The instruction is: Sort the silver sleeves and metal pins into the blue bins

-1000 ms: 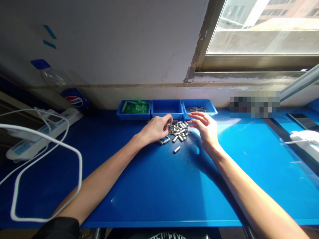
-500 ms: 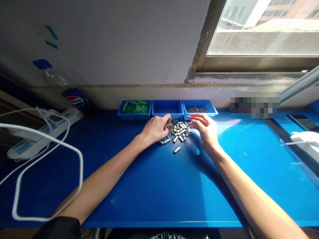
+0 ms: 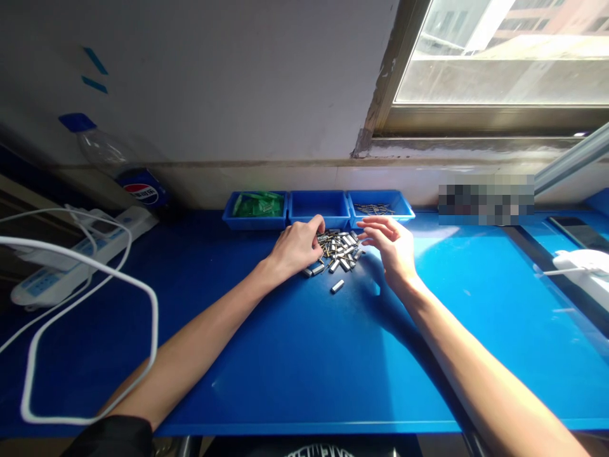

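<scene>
Both hands at the heap, sorting through small metal parts by fingertip

A pile of small metal parts (image 3: 340,251) lies near the centre of the frame on the blue tabletop (image 3: 285,368), silvery blocks mixed with thin brassy pieces. One stray block (image 3: 337,286) lies just below it. The left hand (image 3: 295,247) is at the pile's left edge, thumb and forefinger curled close together; whether anything is pinched between them I cannot tell. The right hand (image 3: 396,251) is at the right edge, fingers loosely spread, with nothing visible in its grasp; contact with the pile is unclear.

Above the pile in the frame stand a left bin (image 3: 257,223) with green pieces (image 3: 259,204), a middle bin (image 3: 318,206) and a right bin (image 3: 402,203) with slender pieces (image 3: 375,209).

My reading is that parts are being picked out singly. The next move would call for a narrow fingertip pinch that frees one part without dragging its neighbours.
</scene>
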The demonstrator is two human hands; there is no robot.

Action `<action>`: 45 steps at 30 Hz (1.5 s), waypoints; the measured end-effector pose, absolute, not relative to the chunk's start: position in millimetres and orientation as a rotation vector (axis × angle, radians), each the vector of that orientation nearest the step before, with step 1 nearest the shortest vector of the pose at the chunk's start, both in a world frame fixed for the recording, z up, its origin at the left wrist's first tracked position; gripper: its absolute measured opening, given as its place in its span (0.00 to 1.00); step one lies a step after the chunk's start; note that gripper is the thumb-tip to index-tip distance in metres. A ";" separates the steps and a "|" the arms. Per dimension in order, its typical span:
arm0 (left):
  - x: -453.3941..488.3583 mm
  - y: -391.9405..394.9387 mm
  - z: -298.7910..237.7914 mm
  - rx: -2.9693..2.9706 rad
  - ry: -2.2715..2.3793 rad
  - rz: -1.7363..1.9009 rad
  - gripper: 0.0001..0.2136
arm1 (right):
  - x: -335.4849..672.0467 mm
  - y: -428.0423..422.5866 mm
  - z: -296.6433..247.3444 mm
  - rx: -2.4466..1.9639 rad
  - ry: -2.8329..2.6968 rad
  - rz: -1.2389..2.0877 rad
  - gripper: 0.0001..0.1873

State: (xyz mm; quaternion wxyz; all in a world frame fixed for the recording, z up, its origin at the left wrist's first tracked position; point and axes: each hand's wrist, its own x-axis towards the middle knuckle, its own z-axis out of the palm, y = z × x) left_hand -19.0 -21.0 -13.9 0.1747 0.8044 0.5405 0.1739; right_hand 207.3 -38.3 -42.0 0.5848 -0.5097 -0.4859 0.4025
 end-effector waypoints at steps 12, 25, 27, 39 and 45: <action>-17.4 -19.9 -21.7 2.277 1.455 0.532 0.09 | 206.7 -40.3 -40.3 -1.202 -1.161 0.943 0.08; -19.2 -17.7 -21.1 2.371 1.413 0.465 0.07 | 204.2 -40.8 -39.4 -1.219 -1.152 0.979 0.08; -18.6 -18.2 -21.8 2.360 1.424 0.468 0.08 | 204.6 -41.0 -39.7 -1.221 -1.160 0.982 0.08; -24.2 -10.0 -22.2 2.256 1.314 0.755 0.11 | 205.2 -39.3 -42.1 -1.229 -1.170 0.985 0.07; -23.8 -9.8 -15.5 2.049 1.199 0.836 0.11 | 203.2 -42.1 -40.4 -1.231 -1.207 1.013 0.09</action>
